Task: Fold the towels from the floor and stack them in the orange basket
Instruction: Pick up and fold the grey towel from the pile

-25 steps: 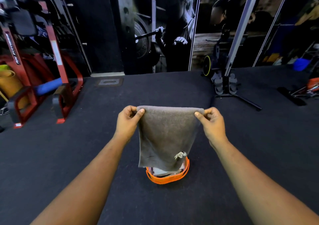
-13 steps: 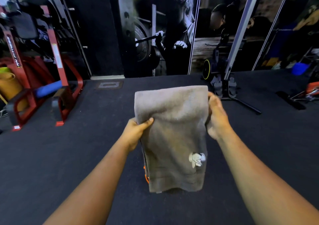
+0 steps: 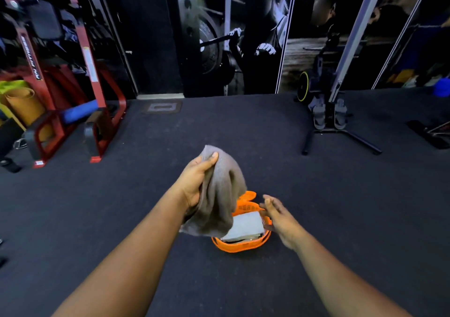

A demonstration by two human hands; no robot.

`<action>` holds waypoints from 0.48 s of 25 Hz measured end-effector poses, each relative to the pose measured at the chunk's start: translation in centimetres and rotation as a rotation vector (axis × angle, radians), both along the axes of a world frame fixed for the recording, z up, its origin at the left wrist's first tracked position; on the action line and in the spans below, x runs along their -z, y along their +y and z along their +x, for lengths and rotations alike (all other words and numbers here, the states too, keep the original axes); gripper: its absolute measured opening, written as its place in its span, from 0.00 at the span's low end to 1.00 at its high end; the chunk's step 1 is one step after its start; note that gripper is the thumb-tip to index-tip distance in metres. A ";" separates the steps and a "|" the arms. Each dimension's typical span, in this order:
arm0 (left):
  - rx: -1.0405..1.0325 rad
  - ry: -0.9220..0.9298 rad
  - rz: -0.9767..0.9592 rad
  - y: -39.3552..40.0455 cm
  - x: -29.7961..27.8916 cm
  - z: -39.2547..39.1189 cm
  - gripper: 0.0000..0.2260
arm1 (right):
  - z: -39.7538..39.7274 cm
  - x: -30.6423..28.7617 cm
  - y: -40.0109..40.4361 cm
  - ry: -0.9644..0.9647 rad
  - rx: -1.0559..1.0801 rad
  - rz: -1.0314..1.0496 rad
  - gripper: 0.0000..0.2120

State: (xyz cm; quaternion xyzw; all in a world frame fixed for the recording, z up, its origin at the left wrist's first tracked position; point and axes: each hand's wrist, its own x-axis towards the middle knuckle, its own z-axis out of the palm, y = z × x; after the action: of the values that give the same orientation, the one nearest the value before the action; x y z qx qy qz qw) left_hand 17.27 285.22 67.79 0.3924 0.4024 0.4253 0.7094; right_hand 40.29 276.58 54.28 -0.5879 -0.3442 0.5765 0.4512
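My left hand (image 3: 196, 183) grips a folded grey towel (image 3: 220, 195), which drapes down over the left side of the orange basket (image 3: 243, 246) on the dark floor. A folded white towel (image 3: 244, 226) lies on top inside the basket. My right hand (image 3: 277, 215) hovers over the basket's right rim with fingers straight and apart, holding nothing. The grey towel hides the basket's left part.
A red weight rack (image 3: 73, 112) with a blue roller (image 3: 78, 114) stands at the far left. A black stand with a slanted pole (image 3: 333, 122) sits at the far right. Mural panels line the back wall. Dark carpet surrounds the basket.
My right hand let go of the grey towel and dropped toward the basket's right side. My left hand now holds the towel alone, folded over and lowered above the basket.
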 end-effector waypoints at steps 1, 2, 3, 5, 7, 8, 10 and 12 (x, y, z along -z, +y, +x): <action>0.005 -0.014 0.021 0.1 -0.5 -0.1 0.07 | -0.3 -0.6 0.6 0.010 -0.015 0.008 0.44; 0.007 -0.038 0.035 0.0 -0.6 -0.2 0.08 | -0.6 -1.6 1.2 0.007 -0.028 0.017 0.46; 0.008 -0.074 0.045 -0.1 -0.7 -0.3 0.10 | -1.0 -2.7 1.6 0.014 -0.044 0.031 0.46; 0.025 -0.131 0.061 -0.2 -0.9 -0.5 0.14 | -1.8 -5.6 2.1 0.071 -0.054 0.048 0.35; 0.023 -0.130 0.077 -0.1 -0.9 -0.9 0.15 | -1.8 -7.5 2.7 0.150 0.026 0.105 0.21; 0.009 -0.089 0.071 0.0 -0.8 -1.3 0.15 | -1.5 -8.2 3.0 0.154 0.097 0.162 0.17; -0.029 0.046 0.090 0.2 0.0 -1.9 0.14 | -0.5 -9.8 3.5 0.048 0.215 0.275 0.12; -0.066 0.156 0.116 0.5 0.3 -2.3 0.12 | 0.2 -11.6 4.0 -0.080 0.216 0.333 0.08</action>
State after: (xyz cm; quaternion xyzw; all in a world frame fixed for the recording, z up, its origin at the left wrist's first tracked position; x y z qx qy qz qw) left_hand 15.01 285.75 67.47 0.4512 0.4440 0.4390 0.6376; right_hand 40.49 280.58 65.91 -0.5612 -0.3874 0.4360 0.5872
